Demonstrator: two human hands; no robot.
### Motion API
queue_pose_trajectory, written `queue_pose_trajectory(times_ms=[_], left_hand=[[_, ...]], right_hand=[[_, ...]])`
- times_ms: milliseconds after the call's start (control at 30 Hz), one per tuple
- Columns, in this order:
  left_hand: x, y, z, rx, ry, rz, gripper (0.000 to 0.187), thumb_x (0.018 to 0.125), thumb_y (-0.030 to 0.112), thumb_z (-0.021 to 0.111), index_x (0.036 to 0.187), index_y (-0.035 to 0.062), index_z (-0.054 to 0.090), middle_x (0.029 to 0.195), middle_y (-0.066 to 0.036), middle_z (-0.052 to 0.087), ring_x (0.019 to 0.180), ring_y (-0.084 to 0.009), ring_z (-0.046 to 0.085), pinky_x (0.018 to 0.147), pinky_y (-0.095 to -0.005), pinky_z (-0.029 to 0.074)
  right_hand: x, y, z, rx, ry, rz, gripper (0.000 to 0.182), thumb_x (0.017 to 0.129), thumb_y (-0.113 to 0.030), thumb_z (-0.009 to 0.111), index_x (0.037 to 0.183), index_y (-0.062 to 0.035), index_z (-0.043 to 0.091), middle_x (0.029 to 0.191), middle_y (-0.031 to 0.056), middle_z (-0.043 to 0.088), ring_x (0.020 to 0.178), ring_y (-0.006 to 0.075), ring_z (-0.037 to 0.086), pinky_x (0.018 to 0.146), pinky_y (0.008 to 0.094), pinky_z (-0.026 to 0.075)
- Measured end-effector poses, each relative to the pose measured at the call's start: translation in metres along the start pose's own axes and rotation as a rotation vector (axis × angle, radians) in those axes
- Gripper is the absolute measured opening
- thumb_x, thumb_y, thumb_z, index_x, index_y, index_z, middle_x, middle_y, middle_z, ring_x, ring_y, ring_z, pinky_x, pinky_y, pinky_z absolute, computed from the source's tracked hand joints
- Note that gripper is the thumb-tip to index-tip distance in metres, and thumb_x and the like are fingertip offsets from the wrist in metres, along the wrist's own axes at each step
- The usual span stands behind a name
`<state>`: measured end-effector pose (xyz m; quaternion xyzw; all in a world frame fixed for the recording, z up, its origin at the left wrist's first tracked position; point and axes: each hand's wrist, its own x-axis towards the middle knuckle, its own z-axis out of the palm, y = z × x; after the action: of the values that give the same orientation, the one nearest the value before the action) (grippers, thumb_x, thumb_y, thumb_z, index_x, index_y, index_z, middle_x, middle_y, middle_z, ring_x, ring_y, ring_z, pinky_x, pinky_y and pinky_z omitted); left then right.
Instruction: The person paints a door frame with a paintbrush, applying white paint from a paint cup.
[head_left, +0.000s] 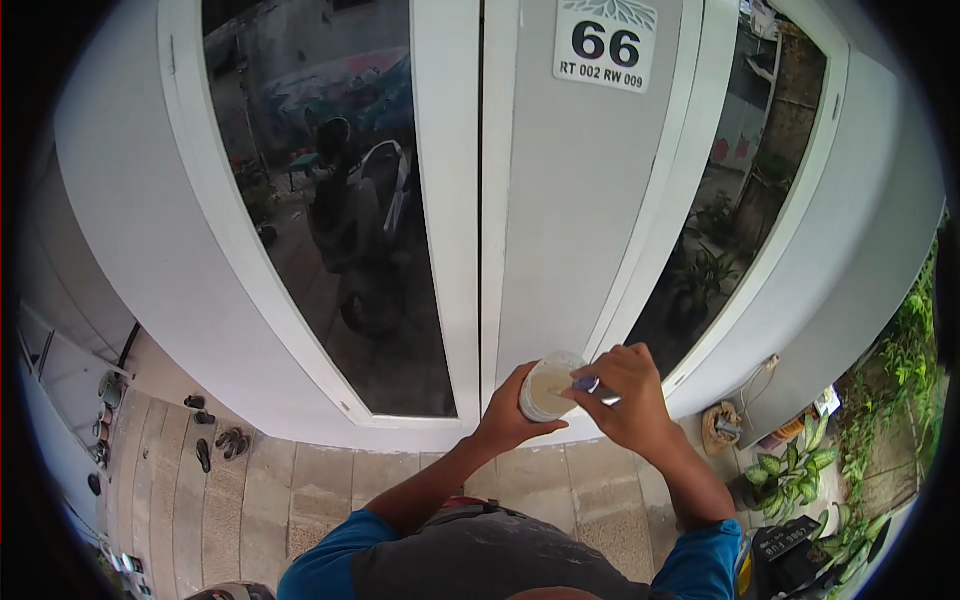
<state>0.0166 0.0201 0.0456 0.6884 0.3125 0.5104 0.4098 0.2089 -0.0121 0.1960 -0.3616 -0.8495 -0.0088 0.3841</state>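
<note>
My left hand (pixel 507 412) is wrapped around a translucent plastic tub (pixel 560 360) with pale, cream-coloured contents. The tub is held up in front of my chest, its mouth tilted toward me. My right hand (pixel 632 398) is closed on a small tool with a blue and silver handle (pixel 588 384). Its far end reaches over the mouth of the tub; whether it is a brush or a spoon I cannot make out. A grey panel (pixel 560 220) with white frames stands just beyond both hands.
Dark glass panes (pixel 330 230) flank the panel, and a number sign (pixel 605 45) hangs above. Sandals (pixel 232 443) lie on the paving at left. A bag (pixel 721 428), a leafy plant (pixel 795 468) and a vehicle part with a number plate (pixel 787 540) are at right.
</note>
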Motion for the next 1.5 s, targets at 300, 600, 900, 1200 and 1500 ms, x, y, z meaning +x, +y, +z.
queue_pose_trajectory(times_ms=[300,600,900,1200,1500], left_hand=[[-0.003,0.000,-0.004,0.007,-0.011,-0.036,0.098,0.071,0.030,0.097,0.147,0.0035,0.041,0.135,-0.015,0.059,0.126,-0.0267,0.059,0.106,-0.0386,0.049],[-0.004,0.000,-0.006,0.026,0.006,-0.032,0.098,0.071,0.031,0.097,0.148,0.0031,0.041,0.136,-0.016,0.059,0.127,-0.0270,0.059,0.106,-0.0386,0.049],[-0.007,-0.003,-0.005,0.054,0.040,-0.048,0.099,0.069,0.027,0.098,0.147,0.0031,0.042,0.135,-0.015,0.060,0.127,-0.0271,0.059,0.107,-0.0387,0.048],[-0.013,-0.009,-0.012,0.086,0.054,-0.057,0.100,0.067,0.027,0.099,0.146,0.0021,0.042,0.136,-0.016,0.060,0.128,-0.0289,0.058,0.109,-0.0394,0.047],[-0.007,-0.021,-0.032,0.071,0.170,-0.090,0.100,0.064,0.019,0.099,0.145,-0.0010,0.044,0.133,-0.016,0.062,0.125,-0.0265,0.060,0.108,-0.0375,0.046]], right_hand=[[0.001,-0.003,0.008,0.052,-0.013,0.012,0.019,0.077,-0.016,0.087,0.087,-0.0066,0.074,0.073,0.0018,0.066,0.066,0.0200,0.059,0.070,0.0370,0.038],[0.002,-0.008,0.008,-0.009,-0.002,-0.068,0.019,0.078,-0.016,0.086,0.089,-0.0071,0.074,0.073,0.0025,0.067,0.067,0.0196,0.060,0.070,0.0370,0.039],[-0.001,0.004,0.007,0.117,0.057,0.175,0.021,0.082,-0.010,0.083,0.095,-0.0001,0.070,0.076,0.0107,0.069,0.066,0.0222,0.064,0.063,0.0336,0.049],[-0.018,0.019,0.022,0.352,0.123,0.333,0.020,0.090,-0.008,0.077,0.100,0.0018,0.063,0.077,0.0099,0.069,0.065,0.0153,0.067,0.062,0.0283,0.053],[-0.002,0.082,0.054,1.209,0.392,0.886,0.020,0.099,-0.017,0.065,0.103,0.0021,0.064,0.079,0.0114,0.069,0.067,0.0183,0.069,0.065,0.0293,0.056]])
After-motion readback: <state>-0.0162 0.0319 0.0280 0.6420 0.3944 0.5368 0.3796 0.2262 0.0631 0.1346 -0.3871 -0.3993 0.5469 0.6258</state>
